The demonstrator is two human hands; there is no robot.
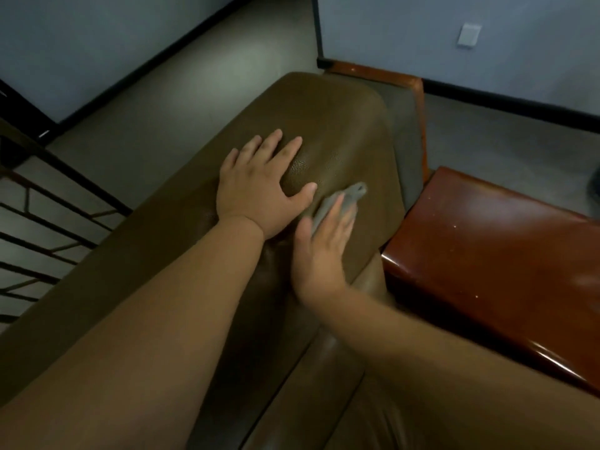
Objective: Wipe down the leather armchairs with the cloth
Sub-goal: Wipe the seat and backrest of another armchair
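Observation:
A brown leather armchair [337,125] fills the middle of the head view, its padded top running away from me. My left hand [259,186] lies flat on the leather with fingers spread. Just to its right, my right hand [321,245] presses a small grey cloth [344,199] against the leather with straight fingers; the hand is motion-blurred. Part of the cloth sticks out beyond the fingertips, the rest is hidden under the hand.
A glossy reddish wooden side table [506,254] stands right next to the armchair. A wooden chair frame [418,89] shows behind it. Black metal railing [48,203] runs along the left. Grey floor [162,118] and pale walls with black skirting surround the furniture.

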